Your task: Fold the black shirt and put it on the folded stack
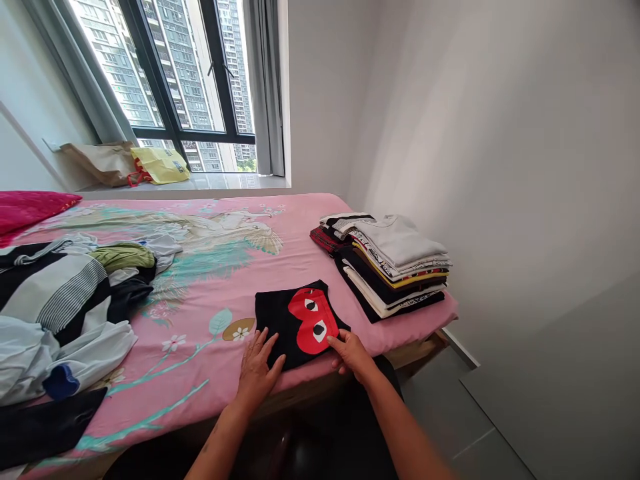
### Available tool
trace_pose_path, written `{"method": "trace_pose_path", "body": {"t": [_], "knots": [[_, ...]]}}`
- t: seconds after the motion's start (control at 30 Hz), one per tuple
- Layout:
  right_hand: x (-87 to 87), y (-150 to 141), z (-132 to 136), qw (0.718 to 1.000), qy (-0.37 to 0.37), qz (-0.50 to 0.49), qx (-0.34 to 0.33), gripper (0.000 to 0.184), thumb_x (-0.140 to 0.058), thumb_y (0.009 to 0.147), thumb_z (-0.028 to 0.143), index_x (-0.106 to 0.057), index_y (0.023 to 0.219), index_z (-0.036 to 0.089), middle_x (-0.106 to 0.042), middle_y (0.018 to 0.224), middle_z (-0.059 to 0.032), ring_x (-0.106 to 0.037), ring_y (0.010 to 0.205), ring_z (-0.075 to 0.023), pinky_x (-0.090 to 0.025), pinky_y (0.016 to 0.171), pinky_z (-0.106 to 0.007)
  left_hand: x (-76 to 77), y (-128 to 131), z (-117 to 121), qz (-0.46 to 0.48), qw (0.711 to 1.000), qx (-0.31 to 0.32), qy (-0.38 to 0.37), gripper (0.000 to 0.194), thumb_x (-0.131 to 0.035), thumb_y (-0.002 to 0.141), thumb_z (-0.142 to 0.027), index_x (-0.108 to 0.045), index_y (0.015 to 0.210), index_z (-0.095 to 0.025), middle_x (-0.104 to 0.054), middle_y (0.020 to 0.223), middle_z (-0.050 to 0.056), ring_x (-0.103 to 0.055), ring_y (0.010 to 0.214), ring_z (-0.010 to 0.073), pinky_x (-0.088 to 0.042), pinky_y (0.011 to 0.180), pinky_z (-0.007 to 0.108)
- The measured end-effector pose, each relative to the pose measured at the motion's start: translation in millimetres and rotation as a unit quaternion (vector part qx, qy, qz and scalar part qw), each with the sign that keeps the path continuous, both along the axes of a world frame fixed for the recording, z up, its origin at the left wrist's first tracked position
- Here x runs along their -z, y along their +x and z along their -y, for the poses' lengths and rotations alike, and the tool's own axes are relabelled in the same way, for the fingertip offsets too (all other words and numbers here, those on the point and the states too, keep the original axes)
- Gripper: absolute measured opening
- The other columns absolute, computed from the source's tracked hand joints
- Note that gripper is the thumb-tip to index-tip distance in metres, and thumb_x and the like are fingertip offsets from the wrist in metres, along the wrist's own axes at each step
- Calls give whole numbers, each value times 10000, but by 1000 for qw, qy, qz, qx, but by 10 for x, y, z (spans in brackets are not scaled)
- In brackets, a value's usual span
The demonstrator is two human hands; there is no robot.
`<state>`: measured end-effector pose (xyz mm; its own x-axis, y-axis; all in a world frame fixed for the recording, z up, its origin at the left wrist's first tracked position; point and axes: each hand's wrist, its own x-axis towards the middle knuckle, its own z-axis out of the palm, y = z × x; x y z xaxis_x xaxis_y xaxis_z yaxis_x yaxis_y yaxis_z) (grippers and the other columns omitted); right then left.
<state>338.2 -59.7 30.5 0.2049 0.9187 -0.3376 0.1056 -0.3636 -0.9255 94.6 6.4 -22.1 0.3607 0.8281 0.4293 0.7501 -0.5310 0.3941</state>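
A black folded top (274,312) with a large red heart print and two eyes lies near the front edge of the bed. Fingers spread, my left hand (259,365) rests flat on its lower left part. My right hand (351,355) pinches the garment's lower right edge between thumb and forefinger, close to the heart. To the right of the top stands a stack of folded clothes (395,267), with a light grey sweatshirt (400,240) uppermost.
A loose heap of clothes (75,293) covers the left side of the bed (210,360), by a magenta cushion (35,208). On the windowsill sit a brown paper bag (103,162) and a yellow bag (163,167). A bare wall (500,167) rises on the right.
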Motion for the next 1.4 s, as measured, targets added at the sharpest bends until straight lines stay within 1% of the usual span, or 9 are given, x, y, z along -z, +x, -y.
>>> {"method": "trace_pose_path", "body": {"t": [0.17,0.37,0.47,0.63,0.83,1.03,1.17,1.23,1.4], "knots": [[23,59,-153,992,27,123,30,219,-523,778,368,-520,919,200,-607,776,24,-553,485,-92,-389,401,-197,-9,17,18,-3,1000,-5,2,464,-517,841,-396,-565,1254,-189,-445,1429,128,-345,1360,282,-333,1098,481],[-11,146,49,952,18,298,65,295,-546,724,172,-547,1019,179,-624,850,-51,-594,840,-222,-433,754,-341,-16,-4,65,0,1000,-6,-10,486,-543,819,-392,-564,1263,-194,-433,1437,126,-350,1355,297,-330,1101,482],[-132,14,143,923,108,361,73,270,-437,829,205,-533,1081,197,-613,1005,-77,-568,943,-211,-427,819,-333,-115,-22,13,8,1000,-19,-23,440,-526,829,-402,-603,1206,-190,-499,1383,124,-423,1306,286,-374,1075,468],[-299,-347,-102,890,280,359,-35,274,-345,891,196,-595,1003,205,-631,1068,-74,-545,1055,-185,-395,975,-321,-449,78,-302,-12,999,32,-30,367,-376,894,-279,-611,1174,-241,-553,1347,40,-401,1329,210,-324,1110,435],[40,-565,-535,866,195,446,-114,440,-408,889,274,-486,1314,189,-426,1436,-72,-267,1383,-256,-134,1152,-491,-555,134,-888,-107,985,21,-133,420,-428,866,-319,-533,1271,-282,-441,1447,36,-267,1400,238,-140,1129,570],[367,-584,-542,845,142,498,-132,542,-414,892,344,-372,1416,213,-294,1514,-45,-159,1422,-269,-43,1162,-502,-504,-141,-1461,-88,977,-96,-167,454,-464,839,-361,-544,1255,-198,-559,1328,137,-504,1236,264,-381,1016,460],[378,-583,-543,842,148,503,-128,540,-405,897,348,-368,1420,218,-281,1518,-47,-171,1420,-265,-54,1162,-499,-612,-175,-1419,-64,982,-109,-137,529,-408,876,-417,-491,1308,-123,-607,1252,159,-560,1165,245,-418,986,381],[387,-580,-550,840,153,504,-129,535,-397,903,352,-366,1421,218,-274,1521,-46,-159,1422,-265,-55,1161,-503,-651,-93,-1208,-61,990,-65,-105,558,-463,853,-453,-469,1341,-181,-518,1371,117,-457,1278,236,-336,1071,372],[418,-566,-558,835,149,512,-138,539,-393,908,362,-354,1427,223,-249,1529,-39,-140,1427,-261,-61,1161,-504,-553,95,-761,-141,963,222,-61,567,-509,830,-519,-406,1371,-384,-380,1486,-9,-267,1399,226,-27,1161,493]]}}
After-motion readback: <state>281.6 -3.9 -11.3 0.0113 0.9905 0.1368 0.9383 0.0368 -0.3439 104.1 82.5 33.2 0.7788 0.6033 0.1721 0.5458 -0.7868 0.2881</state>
